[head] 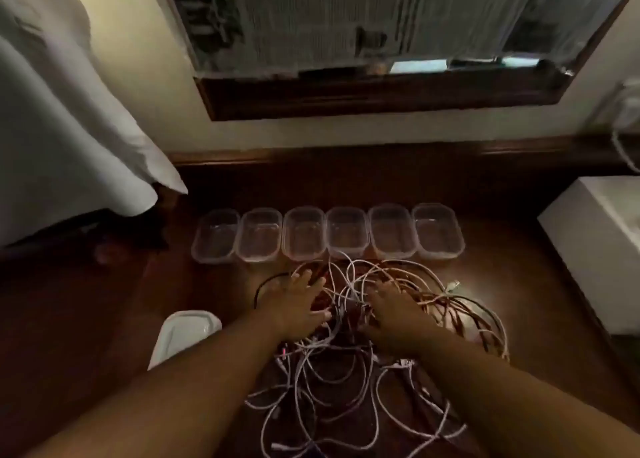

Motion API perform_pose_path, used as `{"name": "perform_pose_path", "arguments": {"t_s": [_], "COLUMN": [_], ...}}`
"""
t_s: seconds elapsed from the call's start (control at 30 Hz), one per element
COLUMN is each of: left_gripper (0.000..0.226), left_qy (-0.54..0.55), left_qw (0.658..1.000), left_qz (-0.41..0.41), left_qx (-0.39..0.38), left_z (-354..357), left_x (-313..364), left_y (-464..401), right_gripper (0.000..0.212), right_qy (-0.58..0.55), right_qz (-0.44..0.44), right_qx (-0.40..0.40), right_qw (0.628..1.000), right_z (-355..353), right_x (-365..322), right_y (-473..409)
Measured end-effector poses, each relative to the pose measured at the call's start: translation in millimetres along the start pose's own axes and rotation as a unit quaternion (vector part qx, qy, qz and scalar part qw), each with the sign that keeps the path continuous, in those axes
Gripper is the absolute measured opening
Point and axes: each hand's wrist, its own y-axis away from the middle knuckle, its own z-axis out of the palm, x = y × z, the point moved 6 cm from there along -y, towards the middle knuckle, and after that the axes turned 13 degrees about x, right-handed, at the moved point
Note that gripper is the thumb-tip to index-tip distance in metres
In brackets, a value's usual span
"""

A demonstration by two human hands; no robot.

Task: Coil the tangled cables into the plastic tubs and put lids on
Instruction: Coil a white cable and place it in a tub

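Dark wooden desk point(502, 260) against a wall. Six lidless clear tubs point(325, 234) stood in a row along the back, with tangled cables point(332, 371) heaped just in front and stacked lids point(183, 333) at left. Left hand point(298, 305) and right hand point(391, 312) lay spread, fingers straight, on the tangle, gripping nothing.
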Motion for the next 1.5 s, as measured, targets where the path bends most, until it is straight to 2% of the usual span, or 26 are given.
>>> {"name": "perform_pose_path", "arguments": {"t_s": [0.07,0.17,0.33,0.53,0.7,1.03,1.17,1.4,1.47,1.5], "left_gripper": [0.084,0.093,0.075,0.071,0.073,0.086,0.083,0.072,0.071,0.071], "left_qy": [0.001,-0.007,0.017,0.039,0.045,0.06,0.033,0.027,0.036,0.041], "left_qw": [1.0,0.999,0.99,0.983,0.978,0.973,0.975,0.976,0.973,0.969], "left_qz": [0.003,-0.013,-0.029,-0.033,-0.038,-0.032,-0.032,-0.014,-0.009,-0.007], "left_qx": [-0.005,0.033,0.139,0.179,0.2,0.222,0.219,0.218,0.229,0.242], "left_z": [32,75,117,120,123,123,118,119,119,118], "left_x": [-3,-9,-14,-17,-17,-19,-17,-12,-12,-11], "left_y": [0,6,8,8,9,8,8,12,12,13], "right_gripper": [0.088,0.097,0.097,0.097,0.096,0.093,0.092,0.07,0.062,0.058], "right_qy": [0.035,0.061,0.064,0.064,0.069,0.066,0.026,-0.139,-0.214,-0.28], "right_qz": [0.021,0.033,0.032,0.032,0.037,0.029,0.023,0.036,0.06,0.072], "right_qx": [-0.007,0.027,0.102,0.139,0.137,0.207,0.237,0.263,0.248,0.246], "right_qw": [0.999,0.997,0.992,0.988,0.988,0.976,0.971,0.954,0.943,0.925], "right_z": [25,57,92,104,105,105,98,89,88,85], "right_x": [6,18,25,28,28,27,24,17,19,21], "right_y": [3,4,-3,-6,-2,1,6,28,34,37]}}
